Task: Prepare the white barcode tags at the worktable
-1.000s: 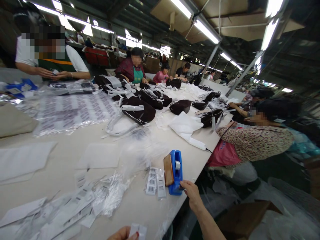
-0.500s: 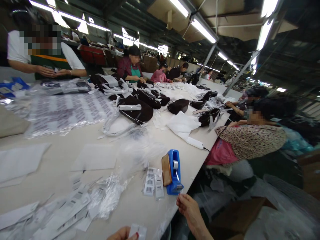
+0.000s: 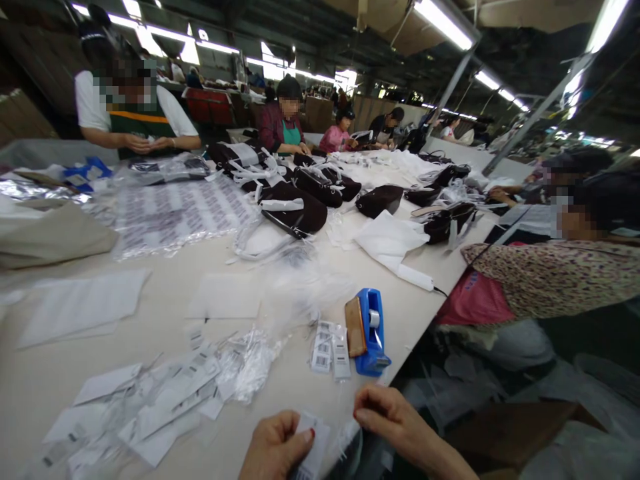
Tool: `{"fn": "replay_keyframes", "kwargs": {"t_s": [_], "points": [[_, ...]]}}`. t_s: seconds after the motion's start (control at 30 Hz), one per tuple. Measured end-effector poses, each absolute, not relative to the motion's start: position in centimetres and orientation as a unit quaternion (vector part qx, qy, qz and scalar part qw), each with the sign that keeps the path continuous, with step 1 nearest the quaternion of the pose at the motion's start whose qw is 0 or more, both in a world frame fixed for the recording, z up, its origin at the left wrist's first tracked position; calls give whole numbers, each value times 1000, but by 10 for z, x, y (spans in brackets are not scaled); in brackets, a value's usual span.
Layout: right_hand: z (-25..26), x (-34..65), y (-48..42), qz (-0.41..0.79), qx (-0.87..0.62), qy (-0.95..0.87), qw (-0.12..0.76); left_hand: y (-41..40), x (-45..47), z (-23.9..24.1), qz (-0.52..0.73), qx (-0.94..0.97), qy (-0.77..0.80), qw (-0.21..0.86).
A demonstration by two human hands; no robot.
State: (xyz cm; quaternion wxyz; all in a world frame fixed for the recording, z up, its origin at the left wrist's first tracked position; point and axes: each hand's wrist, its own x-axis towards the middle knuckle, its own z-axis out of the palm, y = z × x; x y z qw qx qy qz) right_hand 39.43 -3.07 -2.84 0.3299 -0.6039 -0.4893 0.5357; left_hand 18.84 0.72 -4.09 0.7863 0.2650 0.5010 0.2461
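Observation:
At the table's front edge, my left hand [image 3: 277, 443] grips a small white barcode label in a clear sleeve [image 3: 316, 445], thumb on top. My right hand [image 3: 387, 413] is just to its right with thumb and fingers pinched together; whatever is between them is too small to make out. Beyond my right hand stands a blue tape dispenser [image 3: 379, 333] with a white roll and a tan block on its left side. Two sleeved barcode labels [image 3: 323, 350] lie against the dispenser's left.
Loose labels and clear sleeves [image 3: 170, 403] are heaped at the left. White sheets [image 3: 85, 303] and dark brown bags [image 3: 295, 207] lie farther back. A white hand tool with a cord [image 3: 415, 275] rests near the right edge. Co-workers sit around the table.
My right hand has come away from the dispenser's cutter toward my left hand. My left hand has risen further into view with the sleeved label. The whole view has shifted.

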Motion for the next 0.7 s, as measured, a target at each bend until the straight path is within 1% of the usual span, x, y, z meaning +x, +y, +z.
{"fn": "replay_keyframes", "kwargs": {"t_s": [0.07,0.13,0.23,0.33,0.53,0.7], "points": [[3,383,-20,506,-551,-625,221,6,188,-37,234,292,502,779],[23,373,-11,430,-522,-721,149,5,186,-35,224,324,502,770],[32,362,-5,319,-485,-812,63,2,183,-36,210,366,505,753],[33,355,-2,252,-465,-849,-5,0,180,-39,207,406,501,736],[34,345,5,219,-449,-864,-59,-3,176,-46,187,484,502,691],[25,342,5,247,-471,-846,-45,-4,173,-48,173,519,507,666]]}}
